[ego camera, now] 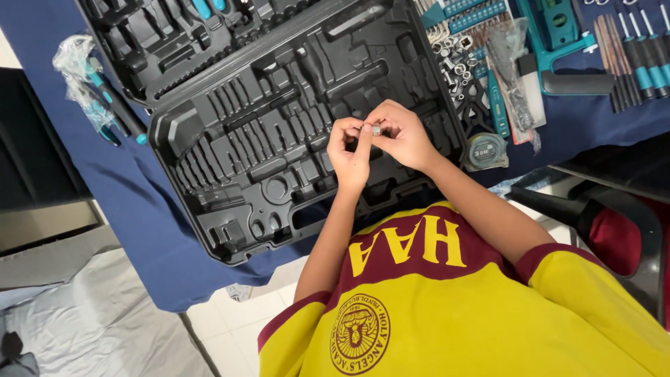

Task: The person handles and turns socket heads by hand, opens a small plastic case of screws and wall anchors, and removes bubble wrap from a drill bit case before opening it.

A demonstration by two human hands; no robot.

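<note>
Both hands meet over the open black tool case (230, 160). My left hand (349, 155) and my right hand (408, 138) pinch a small silver metal piece (377, 129), perhaps a socket, between their fingertips. The piece is held a little above the case's empty moulded tray, near its right side. My yellow and maroon shirt fills the bottom of the view.
The case lies on a blue tablecloth (139, 209). To its right lie loose sockets (457, 70), a tape measure (486, 150), teal bit holders (474, 14), a teal saw handle (565, 42) and teal-handled screwdrivers (645, 56). Bagged tools (94, 91) lie at the left. A dark chair (614, 223) stands at the right.
</note>
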